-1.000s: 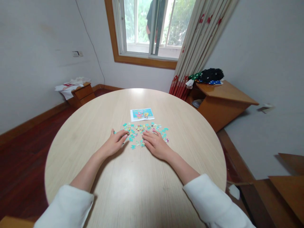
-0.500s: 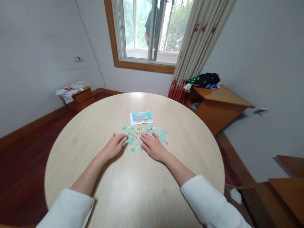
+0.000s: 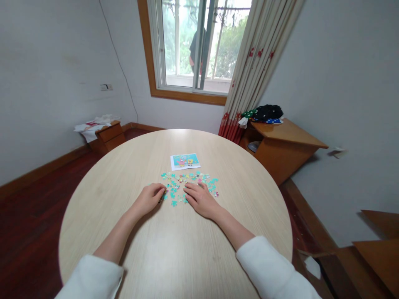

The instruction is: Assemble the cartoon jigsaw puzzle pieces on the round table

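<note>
Small jigsaw puzzle pieces, mostly turquoise with some yellow and pink, lie loosely scattered on the round table. My left hand rests at the left edge of the pieces. Its thumb and fingers are drawn together, and whatever is between the tips is too small to make out. On the right side of the scatter, my right hand lies palm down with its fingers stretched over some pieces, hiding them. Just beyond the pieces is a picture sheet with a pink and a yellow cartoon figure on turquoise.
A window with a patterned curtain is behind the table. A wooden cabinet with a heap of cloth stands at the right. At the left, papers lie on a small wooden cabinet. A person is outside the window.
My left fingers have drawn closer together at the pile's left edge. My right hand stays over the pieces. The whole view has shifted slightly, so the table sits lower.
</note>
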{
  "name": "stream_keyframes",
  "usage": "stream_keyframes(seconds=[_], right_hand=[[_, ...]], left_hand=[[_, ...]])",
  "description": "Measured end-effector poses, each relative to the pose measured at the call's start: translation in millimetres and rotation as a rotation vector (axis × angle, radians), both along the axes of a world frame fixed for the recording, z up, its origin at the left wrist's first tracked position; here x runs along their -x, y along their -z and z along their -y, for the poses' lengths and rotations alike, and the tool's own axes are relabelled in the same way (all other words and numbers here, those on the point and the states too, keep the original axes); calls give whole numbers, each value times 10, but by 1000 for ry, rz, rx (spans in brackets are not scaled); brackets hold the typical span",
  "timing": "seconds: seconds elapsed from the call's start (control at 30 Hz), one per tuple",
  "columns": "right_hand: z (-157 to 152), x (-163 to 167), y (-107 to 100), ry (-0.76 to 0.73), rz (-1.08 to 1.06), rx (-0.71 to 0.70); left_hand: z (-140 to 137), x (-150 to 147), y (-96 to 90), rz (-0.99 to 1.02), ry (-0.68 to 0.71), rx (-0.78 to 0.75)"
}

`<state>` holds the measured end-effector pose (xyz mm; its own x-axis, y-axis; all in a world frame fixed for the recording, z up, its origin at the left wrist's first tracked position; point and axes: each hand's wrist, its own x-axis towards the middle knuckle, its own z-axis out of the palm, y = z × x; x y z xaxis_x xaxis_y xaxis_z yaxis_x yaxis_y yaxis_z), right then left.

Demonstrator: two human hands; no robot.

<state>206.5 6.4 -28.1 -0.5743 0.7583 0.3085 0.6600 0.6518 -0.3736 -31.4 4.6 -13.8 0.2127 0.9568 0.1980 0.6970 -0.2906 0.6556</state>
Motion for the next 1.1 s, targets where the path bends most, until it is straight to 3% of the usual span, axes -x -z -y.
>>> stream_keyframes(seconds=[0.3, 1.1], right_hand=[[37, -6, -24, -29, -26, -57], [-2, -7, 23, 66, -70, -116]], left_hand=[[-11, 2, 34, 29, -8, -14], [-15, 17, 53, 79, -58, -68]])
